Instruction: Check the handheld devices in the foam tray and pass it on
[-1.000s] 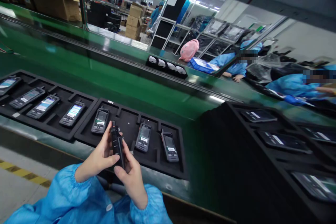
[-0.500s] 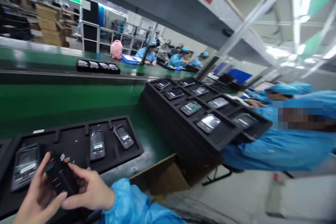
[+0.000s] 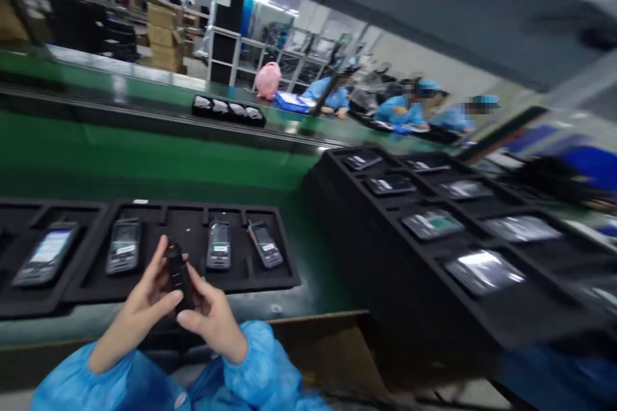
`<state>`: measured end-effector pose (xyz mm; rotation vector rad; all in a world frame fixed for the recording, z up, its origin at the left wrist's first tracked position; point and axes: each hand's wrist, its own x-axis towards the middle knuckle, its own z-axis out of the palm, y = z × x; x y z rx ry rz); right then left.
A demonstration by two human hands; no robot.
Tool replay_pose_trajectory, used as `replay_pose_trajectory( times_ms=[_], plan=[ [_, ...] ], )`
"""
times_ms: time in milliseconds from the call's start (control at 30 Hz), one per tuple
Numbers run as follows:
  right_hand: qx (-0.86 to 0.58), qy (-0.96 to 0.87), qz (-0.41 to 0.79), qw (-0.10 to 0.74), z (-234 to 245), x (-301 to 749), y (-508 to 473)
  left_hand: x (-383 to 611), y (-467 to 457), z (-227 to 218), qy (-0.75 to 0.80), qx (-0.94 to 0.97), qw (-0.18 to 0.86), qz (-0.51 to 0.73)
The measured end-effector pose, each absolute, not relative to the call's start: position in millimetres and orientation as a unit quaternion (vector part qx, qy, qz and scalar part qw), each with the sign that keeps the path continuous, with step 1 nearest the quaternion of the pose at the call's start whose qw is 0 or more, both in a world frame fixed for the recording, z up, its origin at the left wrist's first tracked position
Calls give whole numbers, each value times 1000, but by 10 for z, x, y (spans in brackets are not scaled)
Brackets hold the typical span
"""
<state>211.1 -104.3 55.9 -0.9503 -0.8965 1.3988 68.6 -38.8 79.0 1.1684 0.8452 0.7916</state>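
Note:
Between my hands is a black handheld device (image 3: 179,275), turned edge-on so that its narrow side with small buttons faces me. My left hand (image 3: 153,292) grips it from the left, thumb on its lower part. From the right, my right hand (image 3: 212,314) closes on the same device. Just beyond lies a black foam tray (image 3: 187,221) with handheld devices in its slots: one on the left (image 3: 124,245), one right of my hands (image 3: 219,245) and a slanted one (image 3: 266,244) at the right end. The slot behind my hands holds no device.
Another foam tray (image 3: 62,292) at the left holds a device with a lit screen (image 3: 48,253). To the right rises a stack of foam trays (image 3: 366,257) with several devices on top. An open cardboard box (image 3: 337,347) stands below the bench edge. Co-workers (image 3: 405,109) sit beyond.
My view has swung left, so the trays and my hands appear further right. The held device has turned from showing a broad face to its narrow side. Both hands still hold it.

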Motion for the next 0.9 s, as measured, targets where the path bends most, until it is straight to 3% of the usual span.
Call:
replay_pose_trajectory(
  times_ms=[233, 400, 500, 633, 733, 900],
  plan=[
    [-413, -402, 610, 544, 581, 2149, -1029, 692, -381, 772, 341, 498, 712, 358],
    [-450, -407, 546, 578, 591, 2049, -1020, 764, -444, 712, 347, 547, 666, 371],
    [-482, -457, 502, 554, 550, 2121, -1004, 805, -365, 703, 370, 575, 629, 370],
    [-640, -531, 268, 487, 482, 2404, -847, 878, -31, 669, 453, 662, 473, 364],
    [-768, -521, 44, 370, 387, 2571, -643, 1008, 216, 575, 544, 718, 318, 294],
    [-823, -520, -1, 229, 278, 2587, -396, 1283, 270, 428, 605, 753, 181, 182]
  ],
)
